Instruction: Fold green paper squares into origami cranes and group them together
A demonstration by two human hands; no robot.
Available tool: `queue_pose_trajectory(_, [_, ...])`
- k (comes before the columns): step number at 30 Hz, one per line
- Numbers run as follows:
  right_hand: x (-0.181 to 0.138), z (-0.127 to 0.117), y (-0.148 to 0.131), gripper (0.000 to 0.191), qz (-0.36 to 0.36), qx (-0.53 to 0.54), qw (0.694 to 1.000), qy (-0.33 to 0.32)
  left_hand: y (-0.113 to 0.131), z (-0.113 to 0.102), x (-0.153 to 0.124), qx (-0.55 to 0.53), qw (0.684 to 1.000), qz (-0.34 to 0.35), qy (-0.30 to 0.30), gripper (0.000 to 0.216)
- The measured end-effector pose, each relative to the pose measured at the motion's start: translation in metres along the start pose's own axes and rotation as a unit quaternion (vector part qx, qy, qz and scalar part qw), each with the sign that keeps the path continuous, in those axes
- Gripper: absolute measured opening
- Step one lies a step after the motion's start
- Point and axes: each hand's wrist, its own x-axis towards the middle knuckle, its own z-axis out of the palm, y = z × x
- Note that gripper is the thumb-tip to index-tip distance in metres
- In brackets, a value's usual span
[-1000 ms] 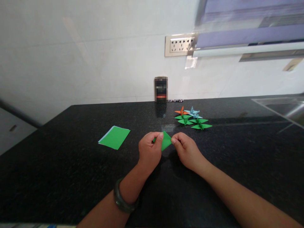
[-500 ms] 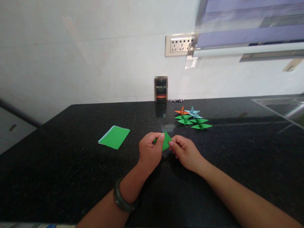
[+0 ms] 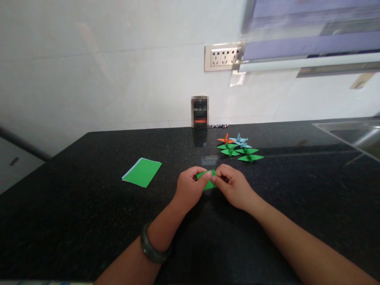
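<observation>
A small folded green paper (image 3: pixel 208 180) is pinched between both my hands just above the black counter (image 3: pixel 74 213). My left hand (image 3: pixel 190 189), with a dark bangle on its wrist, grips the paper's left part with thumb and fingers closed. My right hand (image 3: pixel 233 186) meets it from the right, fingers closed on the same paper. Most of the paper is hidden between the fingers.
A stack of green paper sheets (image 3: pixel 141 172) lies to the left. Several folded paper cranes (image 3: pixel 240 149), green, orange and blue, sit behind my hands. A dark small box (image 3: pixel 200 111) stands at the wall under a socket strip (image 3: pixel 223 57). A sink (image 3: pixel 353 134) is at the right.
My hands have come closer together and the green paper has been folded down smaller; less of it shows than before. The view shifted slightly.
</observation>
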Motion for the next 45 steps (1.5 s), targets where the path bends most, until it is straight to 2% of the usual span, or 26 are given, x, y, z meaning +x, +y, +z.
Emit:
queue_pose_trajectory(2, [0.000,0.000,-0.001,0.024,0.011,0.014,0.999,0.037,-0.001,0.003,-0.001,-0.116,0.989,-0.081,-0.034,0.027])
queue_pose_trajectory(4, [0.000,0.001,0.000,0.023,0.031,0.039,0.997,0.057,-0.003,0.006,-0.002,-0.193,0.968,-0.133,-0.092,0.033])
queue_pose_trajectory(7, [-0.001,0.003,0.001,0.023,0.056,0.076,0.994,0.050,-0.002,0.007,-0.003,-0.213,0.957,-0.155,-0.124,0.032])
queue_pose_trajectory(11, [-0.003,0.004,0.000,0.023,0.061,0.068,0.995,0.047,0.003,0.007,-0.003,-0.200,0.963,-0.145,-0.104,0.031])
queue_pose_trajectory(15, [-0.003,0.004,0.000,0.023,0.059,0.036,0.995,0.071,0.004,0.006,-0.001,-0.181,0.970,-0.142,-0.078,0.027])
queue_pose_trajectory(18, [-0.002,0.001,0.002,0.025,0.068,0.019,0.992,0.101,-0.003,0.001,0.003,-0.156,0.975,-0.154,-0.016,0.027])
queue_pose_trajectory(21, [-0.001,-0.001,0.005,0.024,0.091,0.030,0.986,0.134,-0.007,-0.003,0.007,-0.139,0.980,-0.126,0.067,0.032])
queue_pose_trajectory(22, [-0.001,-0.001,0.004,0.025,0.096,0.035,0.986,0.134,-0.007,-0.002,0.007,-0.144,0.980,-0.121,0.071,0.033])
queue_pose_trajectory(27, [-0.003,0.006,-0.003,0.025,0.058,0.027,0.996,0.058,-0.001,0.005,0.003,-0.212,0.972,-0.103,-0.002,0.041])
queue_pose_trajectory(30, [-0.004,0.007,-0.005,0.023,0.062,0.027,0.997,0.038,-0.001,0.007,0.002,-0.162,0.982,-0.093,0.026,0.034])
queue_pose_trajectory(32, [-0.005,0.006,-0.005,0.023,0.063,0.029,0.997,0.029,-0.003,0.006,0.002,-0.134,0.986,-0.089,0.051,0.040])
queue_pose_trajectory(34, [-0.005,0.006,-0.004,0.024,0.065,0.035,0.997,0.023,-0.005,0.006,0.004,-0.151,0.981,-0.104,0.059,0.046])
queue_pose_trajectory(38, [-0.005,0.007,-0.002,0.025,0.094,0.058,0.993,0.032,-0.007,0.005,0.004,-0.193,0.974,-0.114,0.017,0.044])
queue_pose_trajectory(41, [-0.004,0.009,0.001,0.026,0.118,0.082,0.989,0.038,-0.007,0.005,0.003,-0.137,0.986,-0.089,-0.027,0.031])
queue_pose_trajectory(45, [-0.004,0.009,0.002,0.022,0.113,0.099,0.988,0.041,-0.007,0.005,0.001,-0.029,0.997,-0.046,-0.046,0.024])
